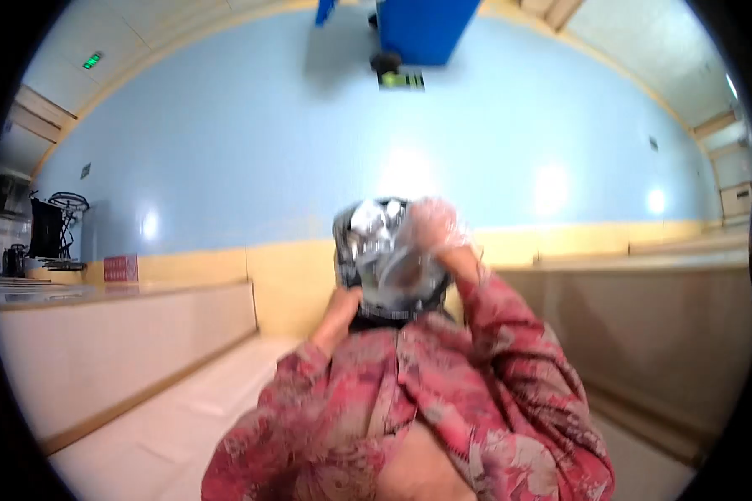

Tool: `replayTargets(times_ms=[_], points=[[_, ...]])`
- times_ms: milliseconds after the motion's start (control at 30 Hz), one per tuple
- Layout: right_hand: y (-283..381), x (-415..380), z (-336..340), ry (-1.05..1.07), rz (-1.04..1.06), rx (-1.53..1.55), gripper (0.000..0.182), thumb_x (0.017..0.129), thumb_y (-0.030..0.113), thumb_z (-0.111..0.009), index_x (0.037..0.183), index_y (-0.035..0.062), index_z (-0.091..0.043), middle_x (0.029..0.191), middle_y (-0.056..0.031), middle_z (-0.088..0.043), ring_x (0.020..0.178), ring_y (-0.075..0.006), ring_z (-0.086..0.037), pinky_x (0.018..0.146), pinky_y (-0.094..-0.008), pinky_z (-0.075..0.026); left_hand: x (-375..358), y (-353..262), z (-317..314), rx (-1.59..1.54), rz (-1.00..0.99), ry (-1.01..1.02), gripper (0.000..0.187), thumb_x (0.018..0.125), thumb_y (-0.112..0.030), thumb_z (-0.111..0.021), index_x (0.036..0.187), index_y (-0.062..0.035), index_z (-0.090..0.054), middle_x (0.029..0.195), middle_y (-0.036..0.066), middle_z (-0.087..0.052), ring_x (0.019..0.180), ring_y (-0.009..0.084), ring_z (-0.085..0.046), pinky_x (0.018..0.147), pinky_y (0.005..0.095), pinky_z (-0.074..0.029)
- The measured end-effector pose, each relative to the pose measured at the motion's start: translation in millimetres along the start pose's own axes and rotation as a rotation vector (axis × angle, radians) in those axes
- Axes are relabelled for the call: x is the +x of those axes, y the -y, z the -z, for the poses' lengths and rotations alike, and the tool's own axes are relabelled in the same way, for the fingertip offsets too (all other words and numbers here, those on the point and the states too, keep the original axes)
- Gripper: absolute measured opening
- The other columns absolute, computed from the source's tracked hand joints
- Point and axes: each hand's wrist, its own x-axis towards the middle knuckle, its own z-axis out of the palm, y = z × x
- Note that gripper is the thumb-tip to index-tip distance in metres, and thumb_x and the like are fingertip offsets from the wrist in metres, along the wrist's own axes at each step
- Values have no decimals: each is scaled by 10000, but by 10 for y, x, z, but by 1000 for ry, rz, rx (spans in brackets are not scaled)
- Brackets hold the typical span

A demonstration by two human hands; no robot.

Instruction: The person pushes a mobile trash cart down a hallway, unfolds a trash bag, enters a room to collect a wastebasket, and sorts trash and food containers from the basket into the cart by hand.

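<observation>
While both hands lift a shiny foil pack (pixel 384 259), right hand (pixel 443 230) in clear glove pinches its top, left hand (pixel 338 313) props it underneath w/ grip unclear; pack may slip.

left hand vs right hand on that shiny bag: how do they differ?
The left hand sits low, under the crinkled silver bag; the right hand sits higher, at its upper side. The left hand looks bare; the right hand is blurred and seems veiled by clear plastic. Both touch the bag, raised in front of the blue wall, and both arms wear red floral sleeves.
</observation>
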Motion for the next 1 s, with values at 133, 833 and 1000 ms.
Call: replayTargets(times_ms=[133, 833, 1000], points=[[-43, 471, -246, -99, -10, -10, 251, 716, 276, -618, 800, 59, -713, 821, -168, -682, 777, -300, -677, 703, -393, -544, 476, 355, 81, -125, 214, -77, 381, 704, -53, -542, 1052, 97, -582, 875, 133, -647, 717, 244, -636, 606, 357, -515], [-553, -70, -146, -336, 148, 439, 486, 724, 348, -698, 1075, 25, -600, 936, -201, -644, 850, -323, -644, 795, -398, -504, 1142, 1403, 78, -165, -11, -199, 286, 668, -141, -575, 901, 18, -527, 761, 54, -506, 640, 171, -486, 537, 322, -403], [-1209, 294, -817, -569, 88, 1054, 492, 727, 310, -733, 1083, 2, -588, 865, -150, -642, 781, -201, -637, 688, -331, -524, 1311, 1539, 153, -53, -67, -211, 362, 660, -156, -563, 965, 26, -492, 831, 84, -505, 708, 215, -504, 606, 340, -445]])
